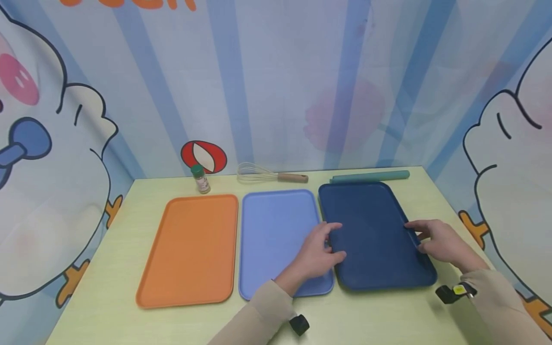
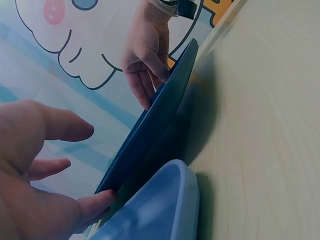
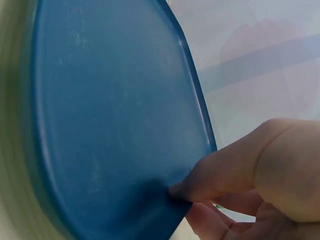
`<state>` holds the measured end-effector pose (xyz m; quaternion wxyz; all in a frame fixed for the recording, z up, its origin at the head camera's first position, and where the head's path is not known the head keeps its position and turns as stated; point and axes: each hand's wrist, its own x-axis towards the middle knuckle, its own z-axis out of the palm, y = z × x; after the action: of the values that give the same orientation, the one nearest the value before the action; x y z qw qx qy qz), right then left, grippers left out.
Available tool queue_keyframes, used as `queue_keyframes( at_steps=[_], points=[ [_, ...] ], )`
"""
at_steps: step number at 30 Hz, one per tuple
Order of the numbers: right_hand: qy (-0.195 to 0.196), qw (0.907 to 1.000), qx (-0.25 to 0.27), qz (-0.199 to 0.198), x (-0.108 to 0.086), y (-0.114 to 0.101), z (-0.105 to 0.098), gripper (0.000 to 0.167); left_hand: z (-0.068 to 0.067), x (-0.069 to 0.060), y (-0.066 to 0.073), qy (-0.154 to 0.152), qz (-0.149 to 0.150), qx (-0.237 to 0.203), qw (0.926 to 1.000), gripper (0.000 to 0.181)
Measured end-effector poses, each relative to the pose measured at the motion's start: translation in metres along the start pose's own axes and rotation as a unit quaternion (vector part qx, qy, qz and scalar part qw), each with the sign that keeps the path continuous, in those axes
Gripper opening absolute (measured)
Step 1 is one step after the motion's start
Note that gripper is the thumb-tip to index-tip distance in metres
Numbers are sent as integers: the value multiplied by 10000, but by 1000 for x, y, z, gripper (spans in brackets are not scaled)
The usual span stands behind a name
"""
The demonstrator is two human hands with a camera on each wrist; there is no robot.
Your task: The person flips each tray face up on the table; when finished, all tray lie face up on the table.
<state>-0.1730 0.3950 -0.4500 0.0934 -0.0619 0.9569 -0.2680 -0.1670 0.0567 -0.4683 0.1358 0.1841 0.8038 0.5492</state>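
A dark blue tray (image 1: 371,239) is at the right of the row of trays. In the left wrist view its side stands off the table, with a shadow beneath. My right hand (image 1: 444,242) pinches its right rim, thumb on the upper face and fingers behind, as the right wrist view shows. At the left rim is my left hand (image 1: 316,251), thumb and fingers spread apart; in the left wrist view one fingertip meets the tray's edge. A light blue tray (image 1: 276,230) lies beneath my left hand, partly hidden by it.
An orange tray (image 1: 196,249) lies at the left. Along the back are a green-capped spice jar (image 1: 201,181), a whisk (image 1: 276,175) with a brown handle, and a teal stick-like thing (image 1: 371,177) just behind the dark blue tray. A printed cloth backdrop (image 1: 280,86) encloses the table (image 1: 345,321).
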Motion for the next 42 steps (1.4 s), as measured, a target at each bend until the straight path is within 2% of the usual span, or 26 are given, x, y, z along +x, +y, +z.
queue_keyframes(
  at_steps=[11, 21, 42],
  points=[
    [-40, 9998, -26, 175, 2, 6, 5, 60, 8, -1, 8, -163, -129, 494, 9986, 62],
    [29, 9997, -46, 221, 3, 7, 6, 59, 16, 5, 13, -313, 41, 614, 9976, 60],
    [9, 9996, -7, 276, -1, 9, 8, 60, 24, 2, 19, -567, -238, 727, 9955, 60]
  ],
)
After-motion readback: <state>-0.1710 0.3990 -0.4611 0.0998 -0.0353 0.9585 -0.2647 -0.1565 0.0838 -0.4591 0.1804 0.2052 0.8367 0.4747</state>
